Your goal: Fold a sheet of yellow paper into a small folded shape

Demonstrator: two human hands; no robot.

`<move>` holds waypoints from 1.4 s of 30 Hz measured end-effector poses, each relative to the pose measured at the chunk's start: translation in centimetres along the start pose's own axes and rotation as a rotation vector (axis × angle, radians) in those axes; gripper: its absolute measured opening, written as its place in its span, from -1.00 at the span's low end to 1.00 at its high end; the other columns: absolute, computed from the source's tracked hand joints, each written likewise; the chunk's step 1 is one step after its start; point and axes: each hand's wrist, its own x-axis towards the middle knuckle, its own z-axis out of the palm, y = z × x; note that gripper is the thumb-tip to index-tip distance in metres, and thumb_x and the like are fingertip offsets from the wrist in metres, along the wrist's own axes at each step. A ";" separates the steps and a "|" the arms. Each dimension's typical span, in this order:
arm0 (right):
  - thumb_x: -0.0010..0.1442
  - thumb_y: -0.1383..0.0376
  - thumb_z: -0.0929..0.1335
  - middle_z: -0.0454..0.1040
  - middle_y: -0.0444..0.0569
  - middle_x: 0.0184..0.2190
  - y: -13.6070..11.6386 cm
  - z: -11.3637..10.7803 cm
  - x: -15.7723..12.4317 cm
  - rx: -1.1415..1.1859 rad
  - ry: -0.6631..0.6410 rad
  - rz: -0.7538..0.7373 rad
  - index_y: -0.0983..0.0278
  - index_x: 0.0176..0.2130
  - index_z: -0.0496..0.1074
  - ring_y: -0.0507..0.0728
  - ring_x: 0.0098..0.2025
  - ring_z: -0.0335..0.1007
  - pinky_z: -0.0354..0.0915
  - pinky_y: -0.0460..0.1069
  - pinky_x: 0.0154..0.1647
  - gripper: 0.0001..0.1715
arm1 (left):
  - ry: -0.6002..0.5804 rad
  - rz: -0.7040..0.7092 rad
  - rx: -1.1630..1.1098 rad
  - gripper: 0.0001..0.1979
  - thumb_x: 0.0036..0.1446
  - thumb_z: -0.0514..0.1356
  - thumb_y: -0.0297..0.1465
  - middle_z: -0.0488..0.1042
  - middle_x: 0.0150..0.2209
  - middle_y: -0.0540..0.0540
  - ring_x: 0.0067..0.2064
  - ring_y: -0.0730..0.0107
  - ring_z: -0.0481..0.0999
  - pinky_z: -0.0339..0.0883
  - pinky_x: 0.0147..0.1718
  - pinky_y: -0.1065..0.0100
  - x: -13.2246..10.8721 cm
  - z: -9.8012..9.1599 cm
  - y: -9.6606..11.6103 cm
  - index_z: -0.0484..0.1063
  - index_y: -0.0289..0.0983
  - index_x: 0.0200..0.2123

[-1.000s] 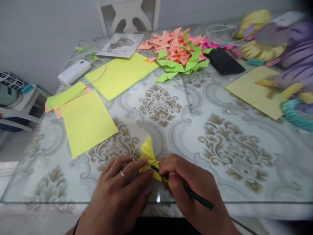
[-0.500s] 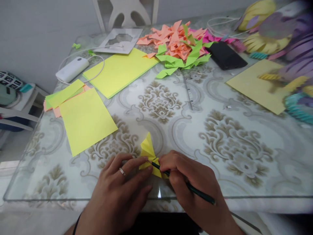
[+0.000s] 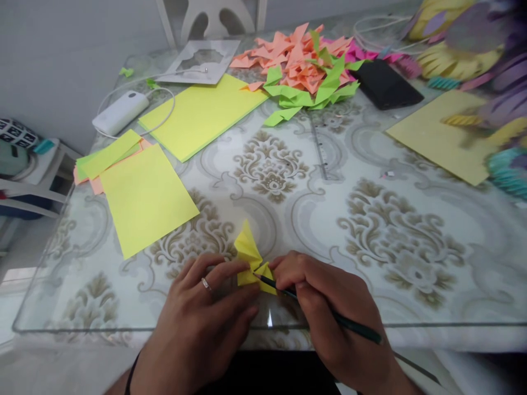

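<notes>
A small folded yellow paper (image 3: 247,244), shaped with pointed wings, lies near the table's front edge. My left hand (image 3: 206,307), wearing a ring, holds it against the tabletop with its fingertips. From the other side my right hand (image 3: 337,307) grips a dark green pencil (image 3: 356,328), its point resting on the middle of the paper. Fingers of both hands cover parts of the folded piece. A flat yellow sheet (image 3: 150,200) lies to the left, beyond my left hand.
Folded orange and green papers (image 3: 294,71) are heaped at the back. Nearby are a black phone (image 3: 387,85), a clear ruler (image 3: 320,145) and a white power bank (image 3: 121,112) with its cable. Yellow sheets (image 3: 206,115) are stacked back left; paper crafts (image 3: 500,104) stand at the right.
My right hand and the pencil have shifted slightly right, and the pencil point has slid a little across the paper. My left hand stays on it. The camera view has tilted slightly.
</notes>
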 end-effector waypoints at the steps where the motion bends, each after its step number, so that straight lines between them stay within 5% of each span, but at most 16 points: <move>1: 0.34 0.45 0.18 0.51 -0.11 -0.39 0.1 0.0 0.0 0.002 0.001 0.004 0.22 -0.32 0.36 0.05 -0.33 0.49 0.31 -0.04 -0.37 -0.73 | 0.000 -0.002 0.000 -0.74 0.32 0.22 -0.44 0.48 0.15 -0.05 0.13 0.08 0.36 0.46 0.02 0.02 0.0 0.0 0.0 0.53 -0.09 0.04; 42: 0.30 0.49 0.17 0.46 -0.11 -0.49 -0.2 0.1 0.2 -0.036 0.019 -0.022 0.24 -0.42 0.36 0.06 -0.40 0.45 0.26 -0.03 -0.42 -0.66 | 0.025 0.081 0.076 -0.68 0.28 0.25 -0.48 0.56 0.14 -0.05 0.10 0.05 0.44 0.43 0.00 0.00 -0.2 -0.1 0.0 0.51 -0.17 0.08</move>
